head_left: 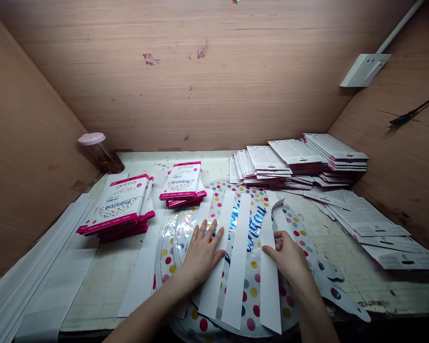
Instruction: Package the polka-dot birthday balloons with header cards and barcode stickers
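Flat clear foil balloons [254,291] with coloured dots and blue lettering lie overlapping on the table, their pale tails at the right. Several white paper strips lie lengthwise over them. My left hand [203,252] rests palm down with spread fingers on the balloons and a strip at the left. With thumb and bent fingers, my right hand [289,255] grips the edge of a white paper strip [270,290] farther right. A neighbouring strip [279,214] has a curled top end. Part of the lettering is hidden under the strips.
Two piles of pink-and-white birthday packets [119,202] stand at the left and centre back. Stacked white packets [296,155] and a spread row of packets [375,224] are at the right. Long white strips [53,267] lie far left. A lidded cup [102,152] leans near the wall.
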Available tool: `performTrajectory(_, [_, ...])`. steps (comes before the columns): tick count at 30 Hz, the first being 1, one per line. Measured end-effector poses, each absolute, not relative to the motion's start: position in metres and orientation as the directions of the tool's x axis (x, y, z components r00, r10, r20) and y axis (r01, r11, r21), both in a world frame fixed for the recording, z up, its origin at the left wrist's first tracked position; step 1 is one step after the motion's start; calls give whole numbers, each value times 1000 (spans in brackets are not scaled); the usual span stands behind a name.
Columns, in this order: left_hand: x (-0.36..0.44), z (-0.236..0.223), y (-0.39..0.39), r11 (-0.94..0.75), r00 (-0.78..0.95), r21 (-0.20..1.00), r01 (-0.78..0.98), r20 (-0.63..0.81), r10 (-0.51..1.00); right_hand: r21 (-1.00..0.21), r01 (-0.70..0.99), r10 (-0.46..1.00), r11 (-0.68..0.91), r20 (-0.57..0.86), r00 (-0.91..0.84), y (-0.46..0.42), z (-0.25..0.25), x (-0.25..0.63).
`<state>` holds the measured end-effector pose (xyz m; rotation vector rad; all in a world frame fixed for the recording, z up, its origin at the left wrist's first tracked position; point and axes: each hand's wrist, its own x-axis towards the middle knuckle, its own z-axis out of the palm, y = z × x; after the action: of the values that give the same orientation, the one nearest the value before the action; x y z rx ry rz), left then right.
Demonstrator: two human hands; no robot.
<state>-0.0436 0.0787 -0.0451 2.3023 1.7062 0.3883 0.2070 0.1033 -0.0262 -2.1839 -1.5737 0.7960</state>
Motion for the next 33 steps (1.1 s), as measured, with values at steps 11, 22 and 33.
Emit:
performTrajectory(11, [-124,-1,186,-143,144,-21,990,199,969,-801,507,948,-318,-257,188,99,-40,216])
performTrajectory(22, [-116,6,188,-250,208,89,964,327,922,-762,618,981,-196,-160,113,99,-29,198])
performTrajectory(33, [-30,-35,113,-704,775,415,577,-7,631,-496,859,992,126,45,-119,91,-49,216])
